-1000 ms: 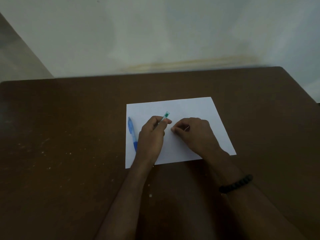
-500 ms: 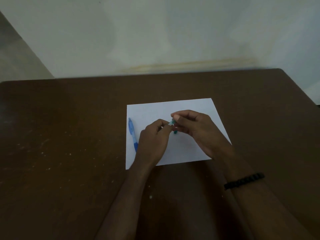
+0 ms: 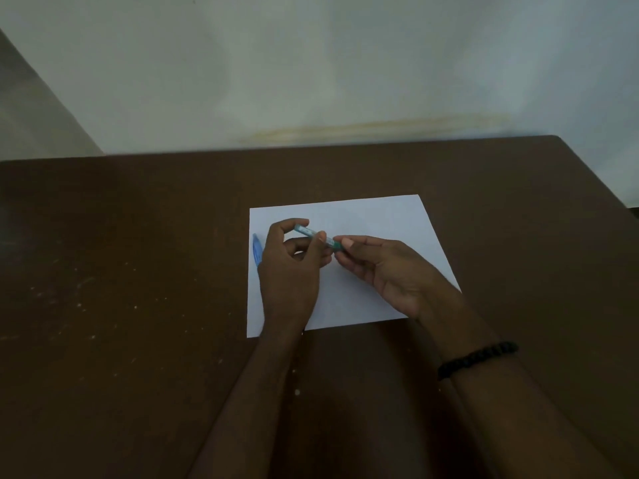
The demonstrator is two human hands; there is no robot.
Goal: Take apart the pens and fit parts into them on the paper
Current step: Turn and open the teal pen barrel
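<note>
Lying at the left edge of the white paper (image 3: 380, 216): one blue pen (image 3: 257, 250), partly hidden by the left hand (image 3: 288, 267). Left hand pinches a teal pen (image 3: 318, 235) held above the paper; right hand (image 3: 390, 271) pinches its right end. Brown table (image 3: 121, 254) beneath; black bead bracelet (image 3: 479, 358) on the right wrist.

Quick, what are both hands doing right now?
Left hand: fingers pinch one end of the green pen.
Right hand: fingertips pinch the pen's other end.
</note>
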